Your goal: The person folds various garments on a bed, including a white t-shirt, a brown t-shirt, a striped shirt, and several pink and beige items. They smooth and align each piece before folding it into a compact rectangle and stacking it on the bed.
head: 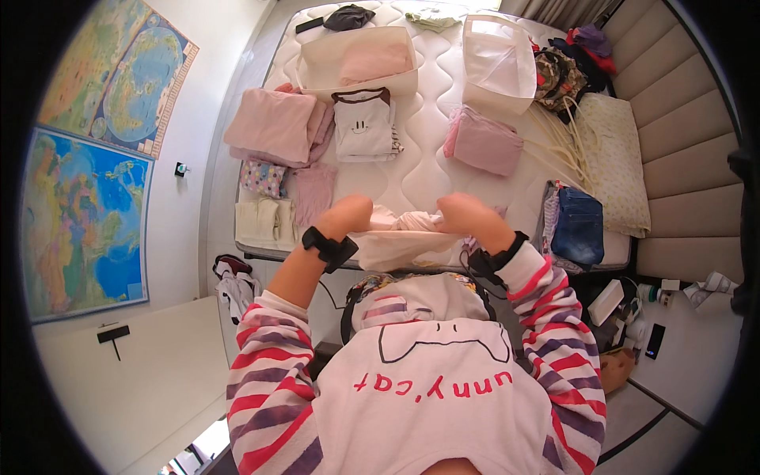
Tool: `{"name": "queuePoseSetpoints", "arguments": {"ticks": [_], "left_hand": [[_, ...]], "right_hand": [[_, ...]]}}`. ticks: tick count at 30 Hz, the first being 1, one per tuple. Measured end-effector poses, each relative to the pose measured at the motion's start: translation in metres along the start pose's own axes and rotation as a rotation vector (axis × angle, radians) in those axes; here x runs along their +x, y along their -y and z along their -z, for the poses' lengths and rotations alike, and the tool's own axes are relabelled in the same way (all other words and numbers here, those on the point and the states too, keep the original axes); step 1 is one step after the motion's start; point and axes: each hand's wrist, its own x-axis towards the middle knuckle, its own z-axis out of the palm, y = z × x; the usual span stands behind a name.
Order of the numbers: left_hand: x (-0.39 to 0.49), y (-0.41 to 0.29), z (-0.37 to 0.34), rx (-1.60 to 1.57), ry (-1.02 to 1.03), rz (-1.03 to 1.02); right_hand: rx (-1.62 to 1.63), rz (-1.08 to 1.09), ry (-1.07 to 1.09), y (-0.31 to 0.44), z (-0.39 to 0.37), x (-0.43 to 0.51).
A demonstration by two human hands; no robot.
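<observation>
A pale pink garment (409, 237) is stretched between my two hands above the near edge of the mattress, its lower part hanging toward me. My left hand (350, 214) grips one end of its bunched upper edge. The other end is in my right hand (466, 214); the fingers of both hands are largely hidden. Beyond my left hand lie a folded pink garment (314, 191) and a white T-shirt (361, 127) with a smiling face. A folded mauve cloth (485, 142) rests farther out, past my right hand.
The quilted mattress (430, 77) carries two white fabric bins (359, 83) (499, 95), a pink folded blanket (270, 122), cream cloth (265, 219), folded jeans (577, 225) and a floral pillow (614, 160). Pale straps (561, 142) trail near the padded headboard (683, 136). A cluttered bedside table (677, 338) stands at right.
</observation>
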Motion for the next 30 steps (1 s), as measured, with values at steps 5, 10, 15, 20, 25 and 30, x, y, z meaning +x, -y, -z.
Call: {"name": "queuePoseSetpoints", "arguments": {"ticks": [5, 10, 15, 20, 25, 30], "left_hand": [[0.006, 0.006, -0.022, -0.001, -0.55, 0.236], [-0.009, -0.015, 0.01, -0.171, -0.835, 0.375], [-0.005, -0.04, 0.048, -0.297, -0.967, 0.364], [0.015, -0.051, 0.064, -0.435, -1.121, 0.27], [0.021, -0.052, 0.061, -0.551, -1.109, 0.221], [0.017, -0.045, 0.063, -0.463, -1.018, 0.193]], "right_hand": [[-0.026, -0.415, -0.325, 0.001, -0.015, 0.025], [0.295, -0.503, -0.917, -0.006, 0.008, 0.017], [0.365, -0.52, -1.177, -0.011, 0.044, 0.013], [0.353, -0.635, -1.047, -0.021, 0.069, 0.013], [0.468, -0.322, -1.476, -0.016, 0.075, -0.002], [0.33, -0.227, -1.221, -0.014, 0.079, -0.025]]}}
